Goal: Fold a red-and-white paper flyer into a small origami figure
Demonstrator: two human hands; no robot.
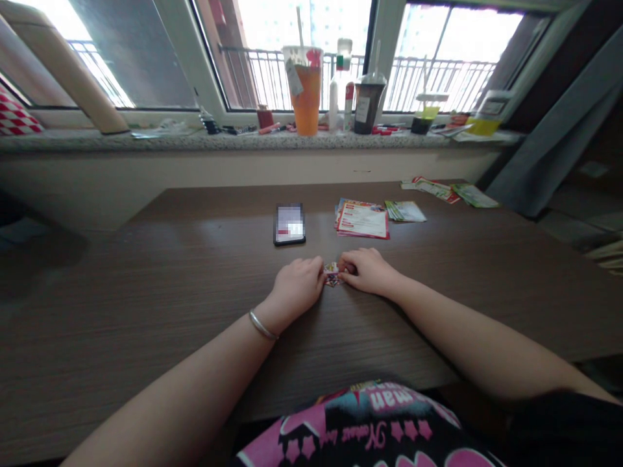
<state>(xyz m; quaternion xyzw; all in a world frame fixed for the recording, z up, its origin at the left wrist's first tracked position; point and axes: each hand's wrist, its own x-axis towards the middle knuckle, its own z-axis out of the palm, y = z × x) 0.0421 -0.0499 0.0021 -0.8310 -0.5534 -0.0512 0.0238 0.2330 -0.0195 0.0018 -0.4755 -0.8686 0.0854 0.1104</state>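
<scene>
Between my two hands is a small folded piece of patterned paper, white with red, yellow and dark print, close to the table top. My left hand grips its left side with curled fingers, a silver bangle round the wrist. On the other side my right hand pinches the paper between thumb and fingers. The fingertips hide both edges of the paper, so its full shape does not show. A phone with a lit screen lies beyond my left hand.
Printed sheets are stacked past my right hand, beside smaller green-white cards. More leaflets lie at the far right of the brown table. The windowsill bears an orange drink cup, a dark cup, bottles and pens.
</scene>
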